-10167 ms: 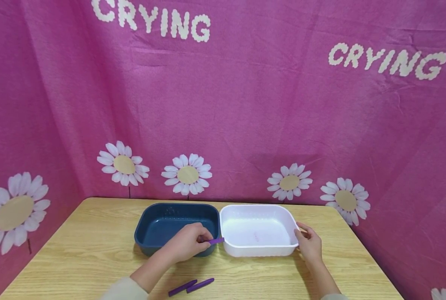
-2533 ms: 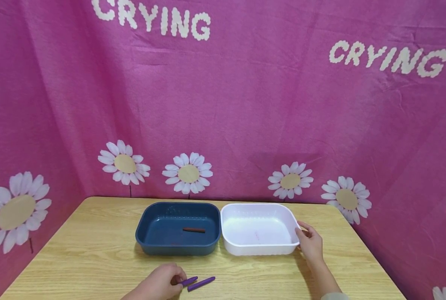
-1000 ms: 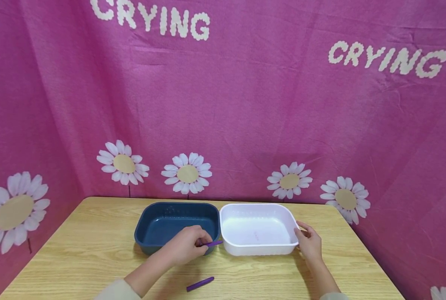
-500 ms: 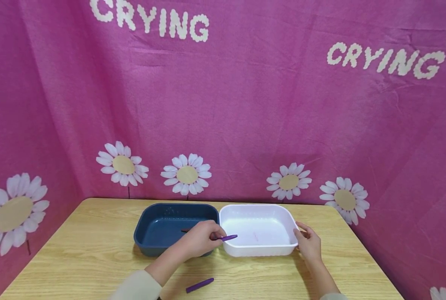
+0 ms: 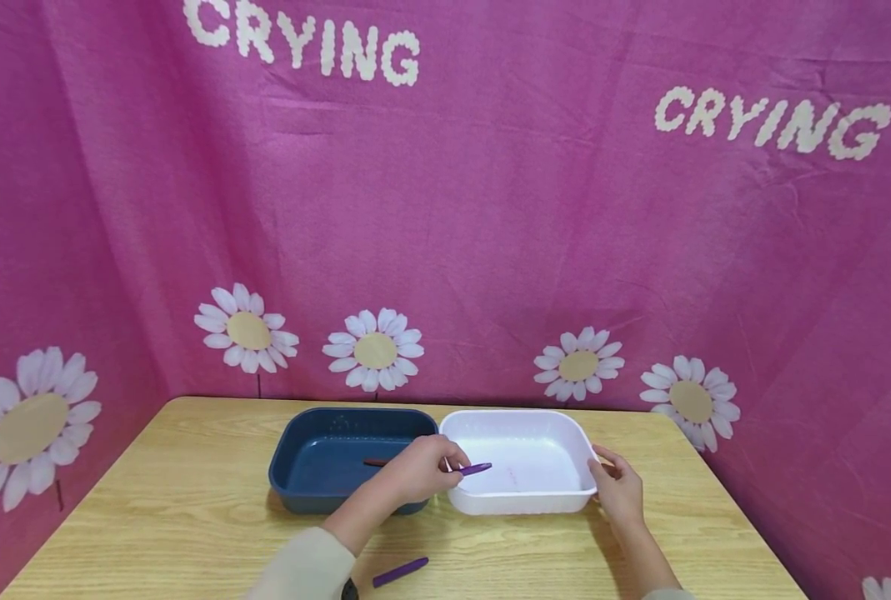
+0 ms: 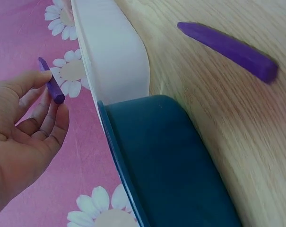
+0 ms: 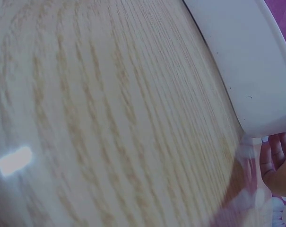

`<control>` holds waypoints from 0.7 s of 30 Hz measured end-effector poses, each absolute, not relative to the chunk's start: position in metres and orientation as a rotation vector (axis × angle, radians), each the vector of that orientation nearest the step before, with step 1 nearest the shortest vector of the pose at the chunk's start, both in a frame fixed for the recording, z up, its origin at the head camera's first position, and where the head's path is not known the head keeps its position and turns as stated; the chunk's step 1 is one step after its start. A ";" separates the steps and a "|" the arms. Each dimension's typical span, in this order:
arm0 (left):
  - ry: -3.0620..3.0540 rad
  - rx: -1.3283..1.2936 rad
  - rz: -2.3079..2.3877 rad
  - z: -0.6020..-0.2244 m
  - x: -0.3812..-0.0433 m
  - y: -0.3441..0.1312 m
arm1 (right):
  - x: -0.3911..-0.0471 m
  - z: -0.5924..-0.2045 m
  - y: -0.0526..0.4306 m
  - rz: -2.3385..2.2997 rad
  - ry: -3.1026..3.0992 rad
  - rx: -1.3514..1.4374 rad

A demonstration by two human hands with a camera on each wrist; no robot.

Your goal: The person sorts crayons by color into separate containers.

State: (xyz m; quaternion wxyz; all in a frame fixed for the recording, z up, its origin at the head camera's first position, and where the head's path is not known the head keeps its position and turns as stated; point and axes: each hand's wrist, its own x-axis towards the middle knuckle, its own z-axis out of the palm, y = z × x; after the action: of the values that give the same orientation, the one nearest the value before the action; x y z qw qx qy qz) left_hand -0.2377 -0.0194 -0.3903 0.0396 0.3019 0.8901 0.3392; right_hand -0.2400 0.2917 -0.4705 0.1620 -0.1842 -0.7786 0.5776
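My left hand (image 5: 418, 471) pinches a purple crayon (image 5: 478, 468) between thumb and fingertips, above the left part of the white basin (image 5: 520, 502). In the left wrist view the crayon (image 6: 54, 87) slants across the fingertips, both ends showing. My right hand (image 5: 619, 487) grips the white basin's right end, thumb at the rim; the right wrist view catches its fingers (image 7: 275, 156) at that corner. A second purple crayon (image 5: 400, 572) lies on the table in front of the basins. Inside the dark blue basin (image 5: 347, 502) is a dark reddish-brown stick (image 5: 374, 462), partly hidden by my left hand.
Both basins stand side by side on a wood-grain table (image 5: 152, 517), the blue one at left and their ends meeting. A pink curtain (image 5: 475, 208) with daisies and lettering hangs behind the table and along its sides.
My left hand picked up one of the two purple crayons from the table, then carried it up and rightward over the white basin. My right hand has stayed at the basin's end.
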 end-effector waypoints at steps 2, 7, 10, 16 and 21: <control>2.725 0.929 1.047 -0.392 -0.239 -0.016 | -0.240 -0.471 0.292 1.653 -2.219 -0.527; 2.731 0.980 1.061 -0.395 -0.241 -0.009 | -0.240 -0.471 0.292 1.651 -2.213 -0.519; 2.731 1.019 1.065 -0.398 -0.244 -0.005 | -0.240 -0.470 0.291 1.650 -2.209 -0.520; 2.738 1.122 1.075 -0.411 -0.254 -0.001 | -0.239 -0.470 0.291 1.663 -2.215 -0.518; 2.730 1.024 1.090 -0.408 -0.252 0.006 | -0.239 -0.470 0.291 1.654 -2.220 -0.518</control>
State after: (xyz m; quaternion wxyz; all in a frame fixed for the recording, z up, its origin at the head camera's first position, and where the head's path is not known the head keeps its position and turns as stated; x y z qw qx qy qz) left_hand -0.2518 0.0058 -0.4084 0.0144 0.3291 0.8768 0.3503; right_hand -0.2391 0.2912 -0.4703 0.1617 -0.1813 -0.7779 0.5795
